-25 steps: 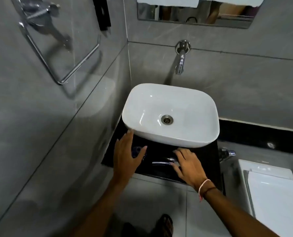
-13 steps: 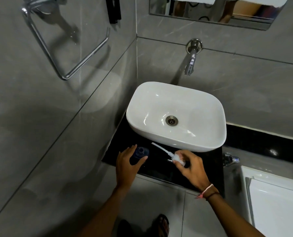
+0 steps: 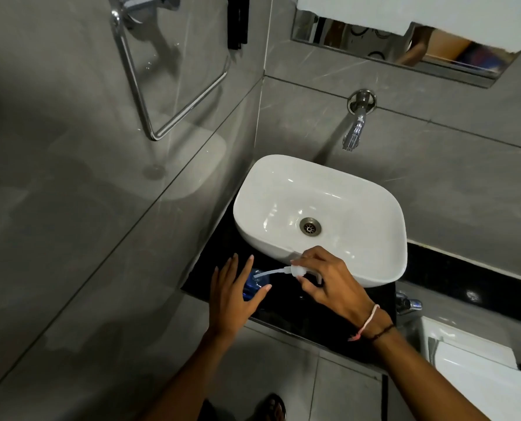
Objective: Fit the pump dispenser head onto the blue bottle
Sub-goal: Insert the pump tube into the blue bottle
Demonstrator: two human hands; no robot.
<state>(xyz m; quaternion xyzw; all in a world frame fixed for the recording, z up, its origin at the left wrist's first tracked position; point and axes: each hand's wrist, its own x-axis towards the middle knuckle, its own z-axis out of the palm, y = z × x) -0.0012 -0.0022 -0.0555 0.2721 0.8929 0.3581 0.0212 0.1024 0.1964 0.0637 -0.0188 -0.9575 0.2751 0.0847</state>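
Observation:
The blue bottle [image 3: 256,282] stands on the black counter [image 3: 292,314] in front of the basin, mostly hidden behind my left hand [image 3: 233,294], which wraps its side with fingers extended. My right hand [image 3: 329,279] pinches the white pump dispenser head [image 3: 297,271], held sideways. Its thin translucent dip tube [image 3: 271,272] points left, with the tip at the bottle's open neck.
A white basin [image 3: 320,220] sits on the counter right behind the hands, with a chrome wall tap [image 3: 354,129] above it. A chrome towel ring [image 3: 174,74] hangs on the left wall. A white toilet cistern [image 3: 477,369] stands at lower right, beside a chrome valve [image 3: 408,303].
My right hand picked the pump head off the counter and swung its tube left until the tip reached the bottle's neck. My left hand stayed on the bottle.

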